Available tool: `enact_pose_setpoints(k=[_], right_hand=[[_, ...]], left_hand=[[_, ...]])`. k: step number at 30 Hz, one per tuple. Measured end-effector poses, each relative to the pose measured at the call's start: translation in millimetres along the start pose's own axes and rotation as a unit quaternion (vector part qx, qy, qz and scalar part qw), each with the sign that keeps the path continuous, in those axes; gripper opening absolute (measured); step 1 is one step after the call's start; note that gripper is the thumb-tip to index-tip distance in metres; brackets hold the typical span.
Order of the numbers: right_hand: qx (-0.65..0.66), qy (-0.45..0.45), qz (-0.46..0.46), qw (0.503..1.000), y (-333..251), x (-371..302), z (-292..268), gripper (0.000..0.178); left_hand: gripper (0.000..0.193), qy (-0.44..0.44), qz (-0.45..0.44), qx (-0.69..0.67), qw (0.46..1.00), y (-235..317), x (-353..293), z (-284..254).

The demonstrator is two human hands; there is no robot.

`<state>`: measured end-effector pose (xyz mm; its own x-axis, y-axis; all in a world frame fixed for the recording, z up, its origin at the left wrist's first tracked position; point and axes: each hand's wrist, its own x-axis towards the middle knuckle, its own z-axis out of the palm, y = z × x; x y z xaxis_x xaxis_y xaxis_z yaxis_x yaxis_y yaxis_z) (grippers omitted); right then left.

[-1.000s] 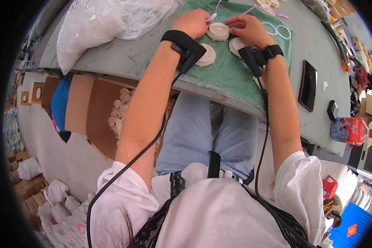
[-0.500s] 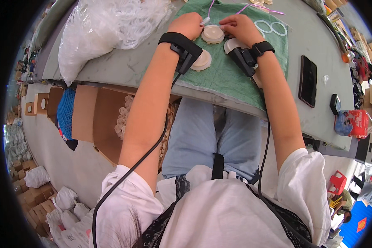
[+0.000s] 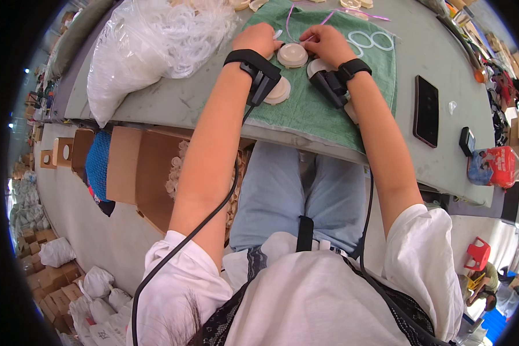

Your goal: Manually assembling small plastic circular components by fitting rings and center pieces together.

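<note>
A cream round lid (image 3: 292, 55) lies on the green cloth (image 3: 328, 124), between my two hands. My left hand (image 3: 257, 41) is closed at its left, fingers bent around a pale translucent piece (image 3: 278, 34) that looks like part of a ring. On the other side my right hand (image 3: 328, 45) has thumb and fingers pinched together; what they hold is too small to make out. A thin purple strip (image 3: 328, 17) runs down toward those fingertips. Nearer me sits another pale lid (image 3: 279, 91). One more lid (image 3: 317, 67) is partly covered by my right wrist.
Translucent rings (image 3: 382, 40) lie on the cloth's right side. A clear plastic bag (image 3: 118, 69) full of such rings stands at the left. Right of the cloth are a phone (image 3: 426, 112), a small black device (image 3: 467, 142) and a red package (image 3: 497, 167). Below the table's left is an open carton (image 3: 151, 167).
My hands have shifted slightly and the right fingertips have drawn into a tighter pinch. The purple strip now reaches closer to the right fingers. The whole view has turned a little.
</note>
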<state>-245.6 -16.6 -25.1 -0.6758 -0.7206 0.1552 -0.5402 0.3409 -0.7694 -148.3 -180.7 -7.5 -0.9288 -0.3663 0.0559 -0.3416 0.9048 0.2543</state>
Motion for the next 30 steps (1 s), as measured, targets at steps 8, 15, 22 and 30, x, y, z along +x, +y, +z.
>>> enact_pose_setpoints(k=[8,15,22,30], right_hand=[[-0.016,0.004,-0.039,0.999,4.5,-0.7,0.4,0.015],[0.080,-0.105,-0.068,0.989,6.8,-4.0,-13.6,0.027],[0.041,-0.155,-0.072,0.984,-2.8,-6.5,-20.4,0.038],[0.035,-0.172,-0.090,0.980,-0.1,-5.5,-21.7,0.040]], left_hand=[[0.030,0.017,-0.007,-0.007,1.000,2.4,-4.1,-1.0],[0.021,-0.060,0.061,-0.167,0.982,-9.5,-12.7,-13.3],[0.033,-0.071,0.063,-0.167,0.981,-18.3,-14.8,-5.0],[0.030,-0.069,0.089,-0.140,0.984,-13.6,-14.6,-9.2]])
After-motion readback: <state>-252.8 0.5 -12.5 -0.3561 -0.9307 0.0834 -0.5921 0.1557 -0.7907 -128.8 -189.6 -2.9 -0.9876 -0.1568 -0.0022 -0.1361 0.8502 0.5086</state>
